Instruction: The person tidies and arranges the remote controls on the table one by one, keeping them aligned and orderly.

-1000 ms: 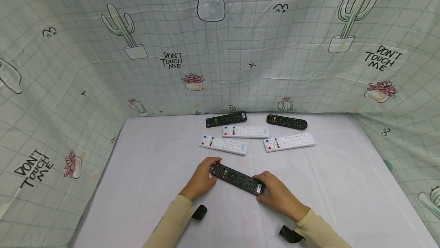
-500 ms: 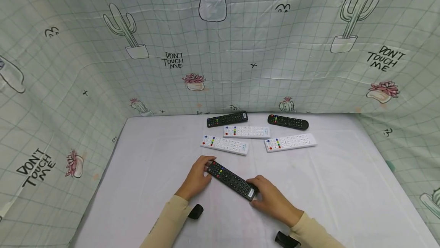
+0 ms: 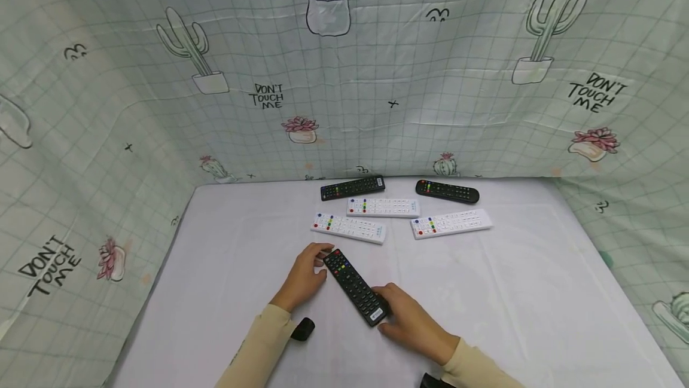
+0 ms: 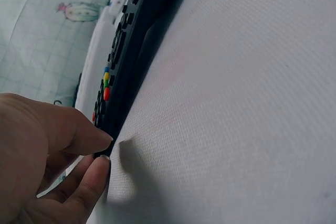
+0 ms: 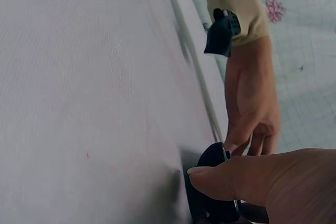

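Nearest, the right sleeve (image 3: 479, 367) slants in from the lower right, and the right hand (image 3: 411, 322) has its grip set sideways across the near end of a black remote (image 3: 355, 287), thumb on one long edge, fingers on the other. The remote runs slantwise between the hands, buttons up; whether it touches the counter (image 3: 231, 280) cannot be told. From the lower left, the left sleeve (image 3: 255, 349) leads to the left hand (image 3: 300, 280), its thumb and fingers bent round the far end, coloured keys just beside them. Beyond lie a left white remote (image 3: 348, 228), a right white remote (image 3: 451, 223) and a middle white remote (image 3: 383, 207), then two more black remotes (image 3: 352, 188) before a cactus-print cloth (image 3: 366, 47).
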Demonstrator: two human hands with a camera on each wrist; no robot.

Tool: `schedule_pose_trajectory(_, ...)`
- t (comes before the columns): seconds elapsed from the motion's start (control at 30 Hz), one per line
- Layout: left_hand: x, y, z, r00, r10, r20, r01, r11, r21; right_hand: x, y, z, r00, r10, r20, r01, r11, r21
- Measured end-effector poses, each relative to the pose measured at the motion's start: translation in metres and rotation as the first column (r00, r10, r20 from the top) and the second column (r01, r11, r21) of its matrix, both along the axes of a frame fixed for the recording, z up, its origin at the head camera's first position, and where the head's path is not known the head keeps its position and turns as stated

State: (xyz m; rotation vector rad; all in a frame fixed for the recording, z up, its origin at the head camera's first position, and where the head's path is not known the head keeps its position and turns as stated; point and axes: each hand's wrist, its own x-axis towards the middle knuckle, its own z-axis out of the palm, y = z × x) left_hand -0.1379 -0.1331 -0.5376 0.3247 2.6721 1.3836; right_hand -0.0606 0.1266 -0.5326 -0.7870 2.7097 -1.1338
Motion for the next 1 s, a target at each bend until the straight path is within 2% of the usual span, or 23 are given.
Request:
schedule_pose_trajectory(0.23,-0.004,0.001,0.000,1.000,-0.008,-0.023,0.008,1.000,-0.006,0.004,-0.008,0.001,0.999,-0.037,0.029,0.038,0.999,-0.017)
schedule_pose_trajectory(0.5,-0.005,0.002,0.001,0.999,-0.015,-0.033,0.013,0.999,-0.044,0.003,-0.011,0.001,0.997,-0.022,0.072,0.028,0.997,-0.076)
schedule_pose_trajectory(0.67,-0.006,0.003,0.002,1.000,-0.020,-0.009,0.019,0.998,-0.061,0.002,-0.014,0.000,0.996,-0.015,0.087,0.024,0.994,-0.108)
schedule_pose_trajectory(0.87,-0.008,0.003,0.004,0.999,-0.038,0.006,0.039,0.995,-0.089,0.000,-0.014,0.002,0.997,0.001,0.072,0.005,0.996,-0.093)
schedule_pose_trajectory(1.0,-0.009,0.002,0.006,0.999,-0.034,0.033,0.037,0.994,-0.100,-0.003,-0.016,0.004,0.991,0.031,0.133,-0.018,0.995,-0.099)
